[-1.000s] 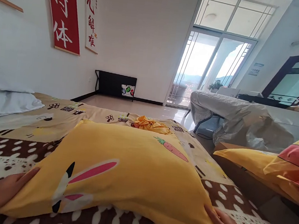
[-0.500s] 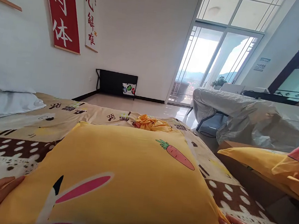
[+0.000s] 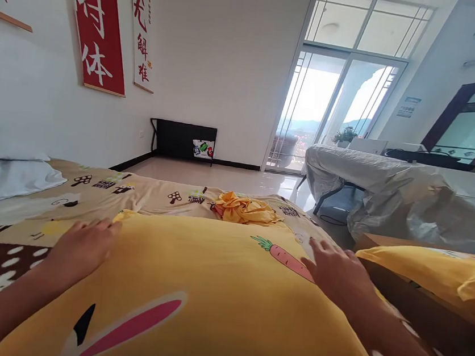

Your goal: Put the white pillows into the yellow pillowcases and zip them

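A yellow pillow (image 3: 207,289) with a printed rabbit ear and a carrot lies flat on a patterned blanket (image 3: 154,194). My left hand (image 3: 91,241) rests at its far left side, fingers stretched forward and partly hidden. At the far right side, beside the carrot print, my right hand (image 3: 338,272) has its fingers apart, the thumb close to the carrot tip. Neither hand visibly grips the fabric. Just past the pillow's far edge sits a crumpled orange-yellow cloth (image 3: 249,209). The pillow's near edge falls outside the view.
To the right, another yellow pillow or cover (image 3: 416,264) lies on a brown cardboard box (image 3: 388,241). Behind it stands a table under plastic sheeting (image 3: 351,162). White fabric (image 3: 6,174) lies at the left. A black folded panel (image 3: 177,140) leans against the back wall.
Both hands have moved forward from the pillow's near sides to its far left and far right sides. The view has tilted up slightly.
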Motion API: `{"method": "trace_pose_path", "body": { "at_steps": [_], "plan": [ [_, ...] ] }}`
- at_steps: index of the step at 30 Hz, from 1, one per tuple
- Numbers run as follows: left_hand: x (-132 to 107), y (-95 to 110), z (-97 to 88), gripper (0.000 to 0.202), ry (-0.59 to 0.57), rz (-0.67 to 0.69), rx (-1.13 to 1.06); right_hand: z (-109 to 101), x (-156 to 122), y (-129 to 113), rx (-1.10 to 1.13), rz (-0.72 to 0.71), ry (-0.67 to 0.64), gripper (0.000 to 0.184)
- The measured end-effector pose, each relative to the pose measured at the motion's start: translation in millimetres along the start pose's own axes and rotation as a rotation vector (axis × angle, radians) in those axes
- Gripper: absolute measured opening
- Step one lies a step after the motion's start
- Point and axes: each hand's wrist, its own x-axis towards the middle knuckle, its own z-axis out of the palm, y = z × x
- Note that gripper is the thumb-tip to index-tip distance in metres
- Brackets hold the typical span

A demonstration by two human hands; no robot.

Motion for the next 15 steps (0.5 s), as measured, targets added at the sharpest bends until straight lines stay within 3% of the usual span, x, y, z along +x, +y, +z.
{"method": "trace_pose_path", "body": {
  "at_steps": [1,3,5,6,8,11,13,15],
  "plan": [
    [28,32,-19.0,0.038,-0.115,0.054,0.004,-17,23,-26,0.051,-0.070,0.010,0.029],
    [80,89,-38.6,0.037,-0.135,0.106,-0.048,-35,65,-78,0.215,-0.269,0.046,0.024],
    [116,128,-29.3,0.038,-0.121,0.125,-0.121,-27,92,-123,0.455,-0.409,0.049,0.027],
    [126,140,-15.4,0.039,-0.120,0.127,-0.163,-15,98,-141,0.553,-0.401,0.024,0.029],
    [130,151,22.1,0.040,-0.144,0.120,-0.239,18,100,-167,0.585,-0.392,-0.036,0.031],
    [116,146,71.7,0.046,-0.158,0.116,-0.320,62,90,-177,0.609,-0.402,-0.098,0.035],
    [111,138,87.5,0.051,-0.160,0.120,-0.358,76,89,-169,0.624,-0.404,-0.131,0.038],
    [113,129,91.9,0.054,-0.191,0.113,-0.380,80,95,-153,0.620,-0.375,-0.202,0.043]
  ]
}}
